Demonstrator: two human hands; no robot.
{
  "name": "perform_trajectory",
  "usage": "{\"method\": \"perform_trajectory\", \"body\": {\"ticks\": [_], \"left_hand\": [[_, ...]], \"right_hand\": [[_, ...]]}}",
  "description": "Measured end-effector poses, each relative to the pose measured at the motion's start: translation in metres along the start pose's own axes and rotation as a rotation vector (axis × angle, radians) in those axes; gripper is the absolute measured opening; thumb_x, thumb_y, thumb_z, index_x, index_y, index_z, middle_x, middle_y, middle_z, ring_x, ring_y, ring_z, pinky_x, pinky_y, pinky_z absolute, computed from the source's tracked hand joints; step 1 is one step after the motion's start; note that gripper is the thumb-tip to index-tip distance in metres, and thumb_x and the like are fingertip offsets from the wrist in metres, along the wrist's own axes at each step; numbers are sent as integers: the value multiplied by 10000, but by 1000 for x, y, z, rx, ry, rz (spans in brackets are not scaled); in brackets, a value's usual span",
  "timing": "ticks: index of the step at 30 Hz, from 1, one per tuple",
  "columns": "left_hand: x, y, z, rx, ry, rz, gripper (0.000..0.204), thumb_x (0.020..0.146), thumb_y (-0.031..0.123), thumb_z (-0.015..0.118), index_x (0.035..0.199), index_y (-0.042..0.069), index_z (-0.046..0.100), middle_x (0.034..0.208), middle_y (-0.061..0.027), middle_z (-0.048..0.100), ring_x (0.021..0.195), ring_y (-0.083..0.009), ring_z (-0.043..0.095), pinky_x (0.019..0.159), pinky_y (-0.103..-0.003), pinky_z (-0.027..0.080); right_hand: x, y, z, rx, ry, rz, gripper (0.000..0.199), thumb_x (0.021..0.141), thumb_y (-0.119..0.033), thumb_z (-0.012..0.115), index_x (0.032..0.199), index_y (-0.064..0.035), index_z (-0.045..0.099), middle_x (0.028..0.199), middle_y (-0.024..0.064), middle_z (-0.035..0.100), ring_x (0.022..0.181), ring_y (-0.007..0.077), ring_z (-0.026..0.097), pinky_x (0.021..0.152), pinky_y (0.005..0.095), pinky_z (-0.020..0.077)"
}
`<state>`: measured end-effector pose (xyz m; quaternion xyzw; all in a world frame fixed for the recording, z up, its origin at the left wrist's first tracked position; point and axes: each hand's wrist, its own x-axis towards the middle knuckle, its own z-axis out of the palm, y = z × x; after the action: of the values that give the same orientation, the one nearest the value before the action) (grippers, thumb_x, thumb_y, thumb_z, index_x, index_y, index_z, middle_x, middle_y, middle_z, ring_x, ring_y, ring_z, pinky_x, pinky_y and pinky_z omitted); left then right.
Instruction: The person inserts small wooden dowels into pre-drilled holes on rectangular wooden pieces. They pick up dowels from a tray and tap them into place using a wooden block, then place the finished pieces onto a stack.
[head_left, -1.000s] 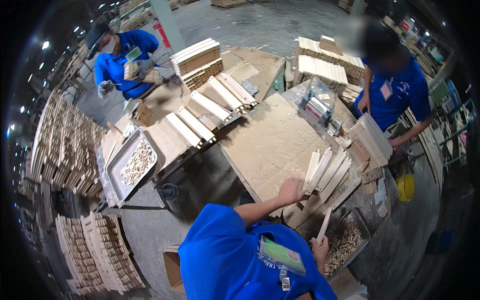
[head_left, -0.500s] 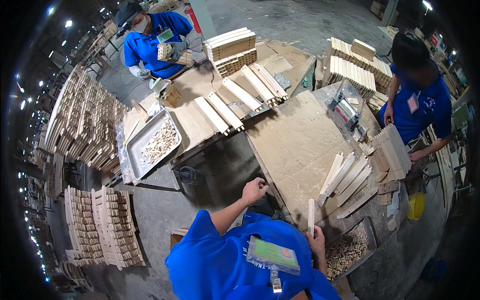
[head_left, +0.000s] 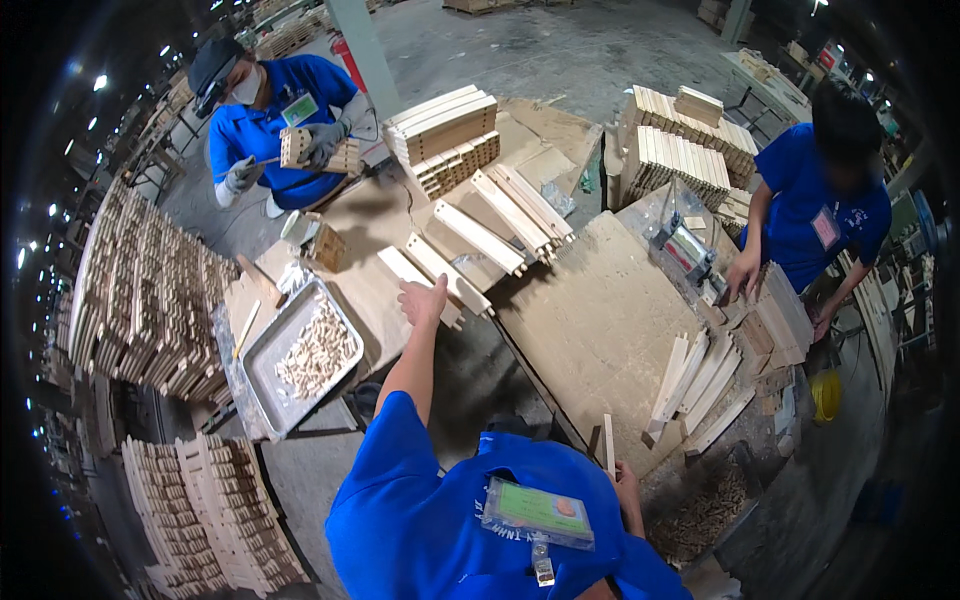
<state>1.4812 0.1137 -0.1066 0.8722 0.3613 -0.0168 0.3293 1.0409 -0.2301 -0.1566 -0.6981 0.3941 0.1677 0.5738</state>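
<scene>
My left hand (head_left: 424, 302) reaches over a pair of pale wooden slats on the left table, fingers apart above the near part of the left slat (head_left: 396, 262). Whether it touches the wood I cannot tell. The right slat (head_left: 447, 272) of that pair lies beside it. Low on the right, my right hand (head_left: 626, 492) grips a narrow wooden slat (head_left: 609, 446) that points away from me; part of the hand is hidden by my body. A bin of wooden dowels (head_left: 708, 510) sits just right of that hand.
A metal tray (head_left: 262, 385) holds loose dowels, with a mallet (head_left: 262, 280) behind it. More slats (head_left: 700, 375) lie on the right table (head_left: 590, 300). Tall stacks (head_left: 140, 290) stand left. One co-worker (head_left: 270, 110) works at far left, another (head_left: 820, 200) at right.
My left hand has moved forward and left from the gap between the tables to the slats, its fingers opening out. The right hand still holds its slat. The view has shifted slightly.
</scene>
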Motion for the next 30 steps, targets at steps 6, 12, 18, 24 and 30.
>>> {"method": "perform_trajectory", "body": {"ticks": [6,12,18,24,30], "left_hand": [[27,57,30,120,-76,-5,1204,762,484,924,1666,137,208,1559,-290,365,1427,-479,461,1130,-570,484],[36,88,57,-9,-172,121,1173,803,424,890,1670,75,181,1543,-356,365,1397,-529,491,1141,-574,473],[53,81,66,-154,-274,377,1168,818,461,873,1669,27,201,1559,-424,369,1393,-556,501,1161,-541,458],[75,100,47,394,-581,922,772,921,577,743,1474,69,565,1145,-220,751,1104,-425,722,953,-525,577],[92,177,65,322,-275,1477,616,925,475,774,1368,69,642,1264,-212,676,1235,-391,616,1034,-496,520]], "right_hand": [[23,-7,49,120,42,-115,474,987,-139,736,1401,27,574,1087,169,761,938,226,728,822,386,587],[24,-48,84,138,161,-117,355,969,-168,772,1230,34,641,968,107,737,855,186,691,758,368,564],[51,-132,87,2,254,-134,231,933,-222,793,971,-22,682,745,16,655,637,114,607,588,312,517],[87,-146,91,-9,336,-229,238,911,-238,829,912,-42,693,707,-4,640,606,104,597,553,327,501],[73,-192,127,73,-54,-115,284,904,-190,826,1122,-21,759,844,26,739,779,118,686,703,331,562]]}}
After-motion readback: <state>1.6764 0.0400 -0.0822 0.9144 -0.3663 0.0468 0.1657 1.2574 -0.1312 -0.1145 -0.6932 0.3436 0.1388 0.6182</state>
